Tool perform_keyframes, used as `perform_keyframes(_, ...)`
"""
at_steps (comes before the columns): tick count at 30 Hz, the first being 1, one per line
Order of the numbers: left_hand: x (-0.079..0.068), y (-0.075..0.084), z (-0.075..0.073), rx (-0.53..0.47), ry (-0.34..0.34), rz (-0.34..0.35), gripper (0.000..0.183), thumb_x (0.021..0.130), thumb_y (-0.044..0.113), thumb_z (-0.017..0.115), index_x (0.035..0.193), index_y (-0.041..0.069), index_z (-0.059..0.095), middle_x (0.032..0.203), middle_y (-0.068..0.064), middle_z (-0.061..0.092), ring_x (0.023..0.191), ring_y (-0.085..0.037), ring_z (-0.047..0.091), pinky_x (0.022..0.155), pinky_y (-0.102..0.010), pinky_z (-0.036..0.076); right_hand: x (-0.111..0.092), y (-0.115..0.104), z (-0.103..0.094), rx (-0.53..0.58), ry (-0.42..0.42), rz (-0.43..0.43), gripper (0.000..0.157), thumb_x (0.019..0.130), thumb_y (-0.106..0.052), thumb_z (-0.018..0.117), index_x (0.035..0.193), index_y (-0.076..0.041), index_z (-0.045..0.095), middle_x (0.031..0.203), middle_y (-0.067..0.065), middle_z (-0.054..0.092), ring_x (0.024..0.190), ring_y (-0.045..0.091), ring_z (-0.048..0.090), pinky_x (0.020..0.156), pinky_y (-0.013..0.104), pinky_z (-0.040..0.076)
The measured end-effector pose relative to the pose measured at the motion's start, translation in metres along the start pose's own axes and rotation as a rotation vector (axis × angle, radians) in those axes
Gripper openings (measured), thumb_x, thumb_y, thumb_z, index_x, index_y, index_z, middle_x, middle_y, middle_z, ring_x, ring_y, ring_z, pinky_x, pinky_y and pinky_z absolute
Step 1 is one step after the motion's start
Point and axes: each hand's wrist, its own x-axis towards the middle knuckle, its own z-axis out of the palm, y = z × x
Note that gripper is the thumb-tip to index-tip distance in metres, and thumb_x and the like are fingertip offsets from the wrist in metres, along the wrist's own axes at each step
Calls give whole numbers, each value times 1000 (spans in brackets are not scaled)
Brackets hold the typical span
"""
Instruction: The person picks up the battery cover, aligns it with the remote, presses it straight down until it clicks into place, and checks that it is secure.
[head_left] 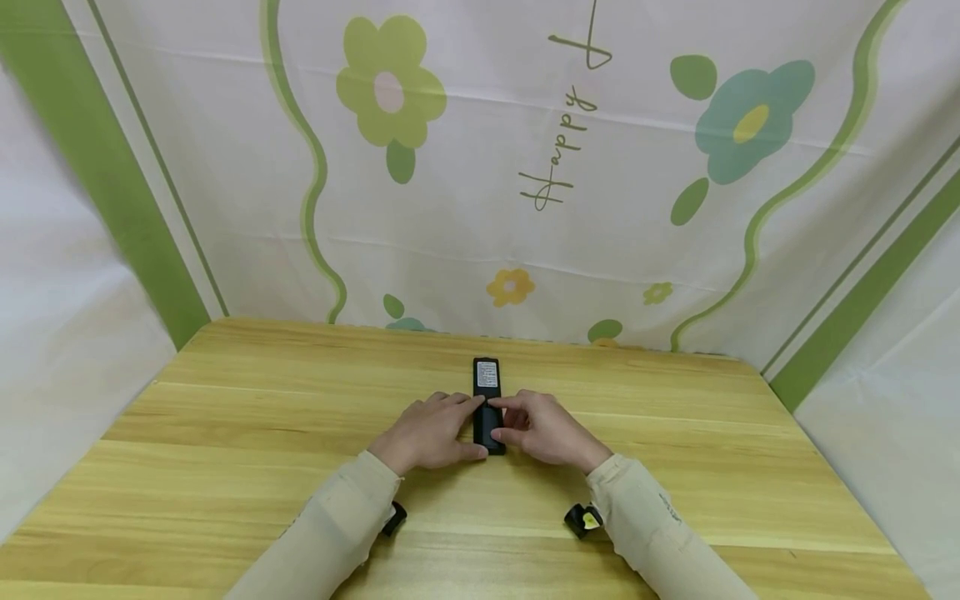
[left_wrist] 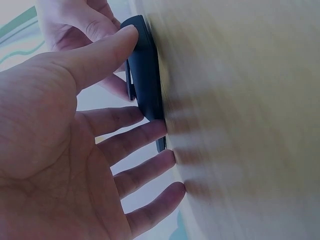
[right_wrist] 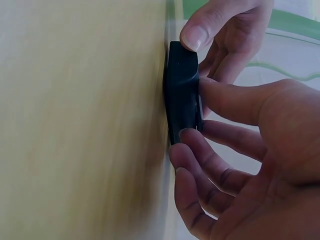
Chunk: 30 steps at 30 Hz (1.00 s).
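Observation:
A black remote control [head_left: 487, 390] lies back up on the table, a printed white label on its far half. My left hand [head_left: 435, 432] holds it from the left, thumb on the near end and index fingertip by the middle; the other fingertips rest near the tabletop. From the right, my right hand [head_left: 546, 427] pinches the black battery cover [head_left: 491, 425] between thumb and index finger. A thin gap shows under one edge of the cover [left_wrist: 131, 85] in the left wrist view. What lies beneath the cover is hidden.
The wooden table [head_left: 262, 417] extends around both hands, its far edge meeting a patterned cloth [head_left: 465, 200]. Small black devices sit by the left sleeve [head_left: 330, 517] and the right sleeve [head_left: 652, 517].

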Motion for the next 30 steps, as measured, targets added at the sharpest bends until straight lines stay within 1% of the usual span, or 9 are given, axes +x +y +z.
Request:
perform_keyframes(7,0,0,0,0,-1,2,77,92,49,73,154,13,45,150,-9,51,135,-36,47,106,-58,41,1,-2,0,14,33,10,44,93,-15,77,134,-7,67,90,-4,64,78,10,61,68,29,53)
perform_keyframes(16,1,-1,0,1,-2,5,76,93,48,72,155,13,45,150,-10,51,135,-36,48,105,-58,41,1,-1,1,6,26,26,44,93,-17,77,135,-8,67,87,-5,65,73,11,59,64,28,52)
perform_keyframes(24,1,0,0,2,0,6,76,93,49,72,154,13,45,150,-10,51,136,-36,47,106,-58,41,0,-3,1,24,66,34,37,89,-15,80,125,-9,73,87,-5,66,74,12,62,65,29,54)
perform_keyframes(30,1,1,-1,2,-2,8,75,93,48,72,154,12,45,150,-10,50,136,-37,46,106,-59,40,0,-2,0,46,57,55,36,90,-16,80,125,-10,74,86,-5,67,73,13,62,63,28,53)
